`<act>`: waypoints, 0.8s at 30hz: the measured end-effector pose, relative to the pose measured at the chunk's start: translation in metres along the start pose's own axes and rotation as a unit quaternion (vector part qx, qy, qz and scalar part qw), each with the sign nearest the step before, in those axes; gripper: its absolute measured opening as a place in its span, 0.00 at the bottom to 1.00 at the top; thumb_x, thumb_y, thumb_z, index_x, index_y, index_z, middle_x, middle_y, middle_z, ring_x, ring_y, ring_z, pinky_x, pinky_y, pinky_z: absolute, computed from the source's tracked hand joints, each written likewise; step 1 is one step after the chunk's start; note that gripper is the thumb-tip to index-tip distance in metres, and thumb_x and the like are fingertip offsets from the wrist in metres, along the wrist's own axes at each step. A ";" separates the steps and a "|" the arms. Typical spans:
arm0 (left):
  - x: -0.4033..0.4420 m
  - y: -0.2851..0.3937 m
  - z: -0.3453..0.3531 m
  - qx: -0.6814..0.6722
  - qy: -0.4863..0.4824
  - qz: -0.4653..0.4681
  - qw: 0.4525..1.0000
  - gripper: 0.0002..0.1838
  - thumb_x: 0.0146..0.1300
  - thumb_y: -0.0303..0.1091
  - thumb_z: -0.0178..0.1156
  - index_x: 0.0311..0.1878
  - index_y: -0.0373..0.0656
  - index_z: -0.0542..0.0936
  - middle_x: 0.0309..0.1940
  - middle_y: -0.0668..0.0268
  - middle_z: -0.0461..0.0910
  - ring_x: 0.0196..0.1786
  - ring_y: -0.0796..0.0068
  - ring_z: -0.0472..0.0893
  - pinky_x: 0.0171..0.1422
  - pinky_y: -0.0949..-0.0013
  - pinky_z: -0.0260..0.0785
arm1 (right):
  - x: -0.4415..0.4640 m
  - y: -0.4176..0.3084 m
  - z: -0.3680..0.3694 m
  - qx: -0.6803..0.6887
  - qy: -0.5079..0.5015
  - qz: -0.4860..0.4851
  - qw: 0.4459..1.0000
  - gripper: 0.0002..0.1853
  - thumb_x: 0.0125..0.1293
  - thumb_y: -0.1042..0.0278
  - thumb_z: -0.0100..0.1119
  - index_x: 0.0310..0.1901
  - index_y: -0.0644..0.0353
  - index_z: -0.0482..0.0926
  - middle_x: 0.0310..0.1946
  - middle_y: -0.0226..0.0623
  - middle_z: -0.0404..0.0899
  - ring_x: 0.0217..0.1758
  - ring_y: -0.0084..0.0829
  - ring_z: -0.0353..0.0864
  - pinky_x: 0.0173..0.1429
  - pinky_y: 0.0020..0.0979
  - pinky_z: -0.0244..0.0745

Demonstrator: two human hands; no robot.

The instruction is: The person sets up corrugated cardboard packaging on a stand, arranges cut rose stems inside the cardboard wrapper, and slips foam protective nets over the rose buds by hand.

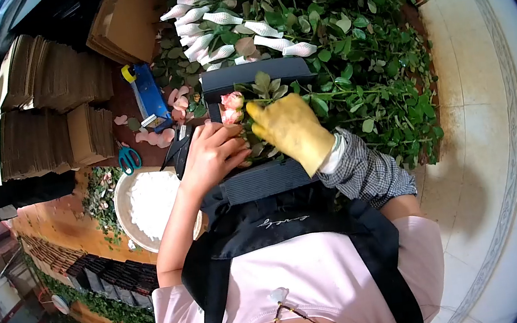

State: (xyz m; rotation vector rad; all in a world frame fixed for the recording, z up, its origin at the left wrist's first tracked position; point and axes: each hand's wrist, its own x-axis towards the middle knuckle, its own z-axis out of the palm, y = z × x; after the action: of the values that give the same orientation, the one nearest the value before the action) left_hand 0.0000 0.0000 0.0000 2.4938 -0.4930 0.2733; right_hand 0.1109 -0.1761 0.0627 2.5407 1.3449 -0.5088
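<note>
Pink roses (232,101) lie with their heads to the left in a dark corrugated holder (274,182), whose two flaps stand up on the far and near sides. My bare left hand (214,149) is closed, its bent fingers on the rose heads. Over my right hand (290,128) is a yellow glove; its fingers are curled near the blooms and upper leaves, and what they hold is hidden. Leafy stems (362,105) stretch out to the right from beneath the glove.
Roses in white mesh sleeves (223,18) are piled at the back. To the left are teal scissors (129,159), a blue tape dispenser (150,94), loose pink petals (154,138) and stacked cardboard (40,141). A round basin (147,205) of white pieces sits near my left forearm.
</note>
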 end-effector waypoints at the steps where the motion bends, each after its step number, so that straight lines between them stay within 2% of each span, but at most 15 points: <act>1: -0.004 -0.001 0.005 -0.055 0.021 -0.048 0.997 0.12 0.54 0.37 0.75 0.39 0.46 0.86 0.51 0.64 0.84 0.53 0.62 0.78 0.60 0.58 0.67 | 0.000 0.003 0.004 0.008 0.035 0.015 0.999 0.20 0.72 0.52 0.55 0.60 0.52 0.76 0.30 0.26 0.88 0.35 0.32 0.89 0.34 0.36 0.78; 2: -0.008 -0.002 0.010 -0.108 0.040 -0.093 0.989 0.13 0.52 0.36 0.76 0.38 0.43 0.85 0.48 0.65 0.84 0.53 0.61 0.78 0.60 0.58 0.67 | 0.003 0.005 0.023 0.023 0.111 -0.001 0.994 0.15 0.71 0.53 0.55 0.50 0.50 0.82 0.28 0.26 0.87 0.33 0.32 0.88 0.33 0.37 0.77; 3: -0.004 -0.012 0.010 -0.087 0.040 -0.077 0.992 0.13 0.52 0.36 0.76 0.38 0.43 0.85 0.48 0.65 0.84 0.53 0.61 0.78 0.60 0.58 0.67 | 0.013 0.007 0.026 0.025 0.135 0.005 0.990 0.15 0.71 0.53 0.55 0.50 0.50 0.82 0.28 0.26 0.87 0.33 0.32 0.88 0.33 0.37 0.77; 5: -0.010 -0.010 0.023 -0.110 0.193 -0.270 0.937 0.11 0.58 0.29 0.73 0.42 0.40 0.85 0.46 0.62 0.83 0.48 0.65 0.79 0.54 0.62 0.71 | 0.016 0.004 0.035 -0.008 0.090 -0.065 0.994 0.12 0.70 0.55 0.55 0.39 0.51 0.84 0.26 0.27 0.86 0.33 0.31 0.88 0.34 0.36 0.78; 6: -0.009 -0.008 0.021 -0.057 0.218 -0.266 0.937 0.12 0.58 0.28 0.72 0.45 0.39 0.84 0.49 0.60 0.81 0.48 0.64 0.80 0.55 0.63 0.71 | 0.015 -0.002 0.037 0.038 0.130 -0.048 0.990 0.12 0.69 0.57 0.56 0.32 0.49 0.84 0.26 0.28 0.86 0.33 0.31 0.88 0.34 0.36 0.78; 7: -0.005 -0.009 0.020 -0.117 0.178 -0.331 0.919 0.17 0.58 0.33 0.73 0.49 0.39 0.83 0.55 0.56 0.78 0.55 0.60 0.78 0.60 0.61 0.70 | 0.016 -0.003 0.037 0.040 0.129 -0.051 0.990 0.12 0.69 0.57 0.56 0.32 0.49 0.84 0.26 0.28 0.86 0.33 0.31 0.88 0.34 0.36 0.78; 9: 0.003 -0.011 0.039 -0.110 0.154 -0.309 0.932 0.21 0.58 0.39 0.74 0.52 0.41 0.83 0.59 0.51 0.75 0.63 0.52 0.74 0.67 0.57 0.66 | 0.015 -0.001 0.032 0.022 0.114 -0.058 0.992 0.10 0.69 0.59 0.55 0.34 0.49 0.84 0.29 0.30 0.87 0.33 0.31 0.89 0.35 0.36 0.78; 10: 0.009 -0.006 0.045 -0.115 0.122 -0.345 0.924 0.25 0.57 0.44 0.74 0.54 0.41 0.82 0.62 0.45 0.72 0.68 0.46 0.69 0.72 0.54 0.61 | 0.015 0.002 0.037 0.055 0.140 -0.052 0.987 0.08 0.69 0.59 0.57 0.39 0.50 0.84 0.29 0.34 0.87 0.32 0.37 0.88 0.37 0.40 0.79; 11: 0.011 -0.005 0.054 -0.125 0.124 -0.375 0.910 0.26 0.57 0.45 0.74 0.55 0.41 0.82 0.64 0.41 0.71 0.70 0.44 0.68 0.74 0.52 0.59 | 0.011 0.005 0.039 0.055 0.141 -0.054 0.987 0.08 0.69 0.59 0.57 0.39 0.50 0.84 0.29 0.34 0.87 0.32 0.37 0.88 0.37 0.40 0.79; 13: 0.010 -0.012 0.059 -0.134 0.123 -0.390 0.903 0.26 0.58 0.46 0.74 0.56 0.41 0.83 0.65 0.40 0.70 0.71 0.45 0.67 0.75 0.52 0.59 | 0.000 0.012 0.028 0.247 0.224 -0.032 0.942 0.13 0.65 0.61 0.64 0.49 0.56 0.83 0.32 0.39 0.86 0.36 0.40 0.87 0.42 0.41 0.80; 14: 0.010 -0.014 0.058 -0.133 0.123 -0.391 0.903 0.26 0.58 0.46 0.74 0.56 0.41 0.83 0.65 0.40 0.70 0.71 0.45 0.67 0.75 0.52 0.59 | -0.004 0.015 0.019 0.324 0.231 -0.025 0.917 0.18 0.64 0.64 0.65 0.56 0.55 0.81 0.36 0.40 0.87 0.39 0.43 0.86 0.46 0.42 0.81; 15: 0.008 -0.014 0.058 -0.145 0.126 -0.385 0.903 0.26 0.58 0.45 0.73 0.56 0.41 0.83 0.66 0.40 0.70 0.72 0.46 0.67 0.75 0.52 0.58 | 0.000 0.018 0.016 0.350 0.217 -0.017 0.911 0.19 0.64 0.66 0.66 0.57 0.56 0.81 0.39 0.41 0.87 0.41 0.45 0.86 0.50 0.42 0.80; 17: 0.006 -0.014 0.057 -0.156 0.129 -0.381 0.902 0.25 0.59 0.45 0.73 0.56 0.41 0.84 0.67 0.40 0.69 0.72 0.46 0.66 0.76 0.51 0.58 | 0.013 0.022 0.036 0.341 0.278 -0.056 0.896 0.20 0.64 0.66 0.65 0.58 0.56 0.80 0.43 0.43 0.87 0.45 0.45 0.86 0.52 0.42 0.80; 21: 0.007 -0.016 0.055 -0.173 0.121 -0.392 0.896 0.24 0.58 0.45 0.73 0.54 0.41 0.85 0.67 0.39 0.69 0.75 0.46 0.65 0.76 0.52 0.58 | 0.025 0.021 0.045 0.303 0.244 -0.101 0.916 0.22 0.65 0.67 0.64 0.61 0.55 0.78 0.50 0.43 0.85 0.49 0.43 0.85 0.54 0.41 0.80; 24: 0.009 -0.011 0.049 -0.170 0.121 -0.398 0.894 0.24 0.60 0.45 0.72 0.55 0.41 0.85 0.68 0.40 0.70 0.75 0.46 0.65 0.76 0.52 0.58 | 0.019 0.011 0.045 0.189 0.317 -0.087 0.925 0.22 0.62 0.67 0.63 0.59 0.55 0.77 0.51 0.37 0.83 0.49 0.38 0.84 0.55 0.37 0.79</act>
State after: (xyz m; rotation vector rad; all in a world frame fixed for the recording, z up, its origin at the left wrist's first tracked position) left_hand 0.0170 -0.0220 -0.0423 2.0666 0.5465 0.1436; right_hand 0.1207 -0.1833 0.0141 3.0756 1.8455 0.0640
